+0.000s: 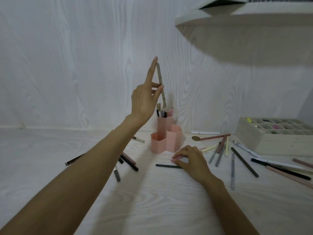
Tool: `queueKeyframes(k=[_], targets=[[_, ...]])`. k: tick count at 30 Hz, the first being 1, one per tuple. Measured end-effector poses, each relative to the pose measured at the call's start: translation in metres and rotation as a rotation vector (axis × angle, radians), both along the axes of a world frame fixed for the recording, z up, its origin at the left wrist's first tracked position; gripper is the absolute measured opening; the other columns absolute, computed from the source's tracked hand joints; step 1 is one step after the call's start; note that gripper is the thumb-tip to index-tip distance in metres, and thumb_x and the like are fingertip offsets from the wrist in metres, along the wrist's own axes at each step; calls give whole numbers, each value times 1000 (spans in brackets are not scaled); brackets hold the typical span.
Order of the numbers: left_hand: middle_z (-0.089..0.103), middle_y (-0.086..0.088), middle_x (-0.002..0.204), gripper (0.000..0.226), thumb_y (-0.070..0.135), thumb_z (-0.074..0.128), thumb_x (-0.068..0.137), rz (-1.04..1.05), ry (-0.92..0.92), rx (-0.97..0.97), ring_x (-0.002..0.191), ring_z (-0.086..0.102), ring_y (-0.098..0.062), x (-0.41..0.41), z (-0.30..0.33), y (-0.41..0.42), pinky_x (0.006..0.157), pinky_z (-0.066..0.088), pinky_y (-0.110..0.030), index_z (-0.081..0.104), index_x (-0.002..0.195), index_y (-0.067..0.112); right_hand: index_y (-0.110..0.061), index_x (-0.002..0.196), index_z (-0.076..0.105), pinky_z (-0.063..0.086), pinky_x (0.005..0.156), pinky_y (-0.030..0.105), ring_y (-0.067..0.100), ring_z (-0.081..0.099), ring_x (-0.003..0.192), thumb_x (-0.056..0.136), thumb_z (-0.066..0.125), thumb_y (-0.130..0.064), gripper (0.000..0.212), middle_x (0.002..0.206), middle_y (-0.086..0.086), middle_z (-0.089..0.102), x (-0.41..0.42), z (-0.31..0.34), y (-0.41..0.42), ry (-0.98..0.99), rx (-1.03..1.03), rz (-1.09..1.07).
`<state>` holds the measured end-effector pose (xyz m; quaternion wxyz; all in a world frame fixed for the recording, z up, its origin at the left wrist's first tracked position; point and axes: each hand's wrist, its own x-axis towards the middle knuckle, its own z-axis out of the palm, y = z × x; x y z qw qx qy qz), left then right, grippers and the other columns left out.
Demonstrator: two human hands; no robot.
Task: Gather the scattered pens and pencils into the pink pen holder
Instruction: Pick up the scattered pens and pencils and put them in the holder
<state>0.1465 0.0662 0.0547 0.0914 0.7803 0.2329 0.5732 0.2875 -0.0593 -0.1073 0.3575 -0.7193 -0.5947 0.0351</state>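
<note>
The pink pen holder (166, 138), a cluster of hexagonal tubes, stands mid-table with several pens in its tallest tube. My left hand (145, 97) is raised above it and pinches a grey pen (161, 85) held nearly upright, its lower tip just over the tall tube. My right hand (189, 158) rests on the table in front of the holder, fingers closed on a pale pink pen (176, 159). A dark pen (167, 165) lies just under that hand. More pens lie scattered at the right (243, 161) and under my left forearm (128, 161).
A grey compartment tray (274, 138) with small items stands at the right against the wall. A white shelf (245, 19) hangs overhead at the upper right. A white pen (205, 132) and a long-handled spoon-like tool (210, 137) lie behind the scattered pens.
</note>
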Motion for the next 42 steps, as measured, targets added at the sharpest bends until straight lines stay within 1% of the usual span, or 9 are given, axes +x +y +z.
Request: queueKeyframes(k=[7, 10, 13, 18, 21, 26, 31, 37, 42], targets=[[74, 4, 96, 56, 27, 56, 95, 164, 316, 18, 76, 69, -20, 27, -26, 9, 59, 48, -28, 31, 144, 31, -30, 84, 70, 42, 82, 29, 10, 49, 91, 79, 71, -38, 10, 89, -10, 65, 1, -2, -1, 2, 56, 12], [71, 6, 104, 24, 31, 52, 96, 256, 393, 48, 91, 66, -18, 28, -37, 11, 61, 40, -26, 61, 118, 26, -29, 94, 72, 42, 83, 29, 10, 48, 93, 81, 69, -37, 15, 92, -10, 65, 2, -4, -1, -8, 54, 20], [67, 1, 115, 24, 28, 53, 95, 269, 486, 63, 113, 54, -19, 24, -47, 15, 72, 38, -28, 73, 99, 16, -31, 102, 72, 41, 85, 29, 12, 46, 95, 84, 66, -37, 20, 93, -9, 62, 2, -3, 0, -43, 28, 27], [52, 2, 138, 38, 36, 46, 97, 199, 499, 142, 130, 41, -19, -3, -49, 11, 103, 33, -34, 56, 130, 20, -31, 99, 73, 37, 83, 28, 12, 47, 95, 84, 65, -38, 18, 94, -7, 64, 1, -1, -3, -141, 75, 12], [58, -1, 129, 32, 32, 51, 95, 284, 449, -4, 122, 48, -23, -49, -69, 8, 93, 41, -38, 59, 124, 21, -30, 98, 74, 34, 84, 27, 13, 49, 96, 84, 66, -36, 17, 97, -6, 64, -2, 1, -4, -222, 122, 8], [67, -7, 109, 37, 40, 51, 92, 620, 631, -471, 101, 60, -31, -136, -122, 10, 68, 36, -33, 57, 123, 21, -18, 94, 73, 49, 77, 35, 20, 59, 88, 81, 71, -22, 13, 92, -1, 69, -6, 6, -6, -347, 307, -69], [69, -3, 98, 28, 42, 41, 95, 483, 571, -562, 96, 62, -30, -150, -146, -3, 70, 42, -33, 59, 113, 28, -11, 98, 68, 45, 77, 20, 19, 62, 87, 83, 69, -14, 16, 94, 5, 71, -7, 14, -8, -406, 542, -195], [64, 13, 93, 24, 39, 44, 95, 318, 560, -603, 95, 60, -18, -128, -148, -13, 73, 40, -30, 57, 115, 38, -19, 104, 59, 43, 73, 2, -11, 59, 82, 94, 55, -25, 13, 91, -11, 65, -11, 59, -9, 109, 817, -289], [61, 6, 113, 33, 38, 44, 96, 159, 593, -528, 103, 56, -16, -120, -151, -19, 82, 48, -34, 56, 126, 35, -25, 94, 48, 55, 82, 28, 10, 66, 90, 94, 52, -18, 8, 90, -6, 66, -15, 134, 11, 450, 1095, -281]])
